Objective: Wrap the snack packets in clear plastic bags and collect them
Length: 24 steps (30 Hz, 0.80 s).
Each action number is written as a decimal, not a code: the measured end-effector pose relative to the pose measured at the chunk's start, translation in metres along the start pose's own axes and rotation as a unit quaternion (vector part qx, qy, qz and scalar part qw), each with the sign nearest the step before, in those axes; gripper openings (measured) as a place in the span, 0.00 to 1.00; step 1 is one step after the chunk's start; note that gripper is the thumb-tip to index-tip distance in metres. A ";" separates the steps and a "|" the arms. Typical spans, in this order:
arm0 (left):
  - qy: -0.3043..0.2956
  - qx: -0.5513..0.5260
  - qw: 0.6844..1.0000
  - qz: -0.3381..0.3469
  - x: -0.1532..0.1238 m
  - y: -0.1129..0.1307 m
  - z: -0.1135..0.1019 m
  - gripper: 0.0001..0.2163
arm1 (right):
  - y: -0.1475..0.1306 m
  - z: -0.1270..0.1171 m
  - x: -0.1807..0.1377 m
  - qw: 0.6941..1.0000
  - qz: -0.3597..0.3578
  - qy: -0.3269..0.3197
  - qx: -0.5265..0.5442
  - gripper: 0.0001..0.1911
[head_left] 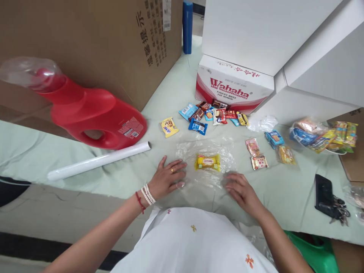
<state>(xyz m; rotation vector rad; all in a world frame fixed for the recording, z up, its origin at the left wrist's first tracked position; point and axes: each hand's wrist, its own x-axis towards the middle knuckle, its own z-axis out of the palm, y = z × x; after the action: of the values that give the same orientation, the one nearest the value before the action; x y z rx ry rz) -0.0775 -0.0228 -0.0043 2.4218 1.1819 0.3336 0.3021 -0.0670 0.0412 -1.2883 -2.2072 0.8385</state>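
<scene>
A sheet of clear plastic film lies crinkled on the cloth-covered table. On its middle rests a yellow wrapped snack. My left hand lies flat at the film's left edge, fingers spread, a ring on one of them. At the lower right edge is my right hand, its fingers loosely bent and touching the film; whether they pinch it cannot be made out. Beyond the film sits a pile of small wrapped snacks, with a yellow cookie packet apart to its left.
A red jug and a white tube lie at the left, before a large cardboard box. A Wahaha carton stands behind the pile. To the right are a bowl of snacks, a phone and keys.
</scene>
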 end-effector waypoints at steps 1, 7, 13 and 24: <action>0.013 -0.009 1.000 -0.017 0.003 0.001 0.001 0.15 | -0.002 -0.008 0.010 1.000 0.002 0.005 0.013 0.10; 0.152 -0.023 0.975 -0.162 0.022 0.015 0.002 0.20 | 0.008 -0.044 0.083 0.995 0.098 -0.019 0.012 0.16; 0.247 0.055 0.907 -0.336 0.044 0.025 0.010 0.15 | 0.031 -0.032 0.144 0.955 0.196 -0.111 -0.194 0.14; 0.288 -0.004 0.909 -0.301 0.071 0.021 0.013 0.37 | 0.013 0.005 0.227 0.966 0.124 -0.121 -0.191 0.21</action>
<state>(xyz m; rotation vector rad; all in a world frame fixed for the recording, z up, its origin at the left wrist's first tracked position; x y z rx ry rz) -0.0152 0.0186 -0.0039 1.8481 2.0865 0.8777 0.2014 0.1370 0.0454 -1.7550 -2.5240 0.7110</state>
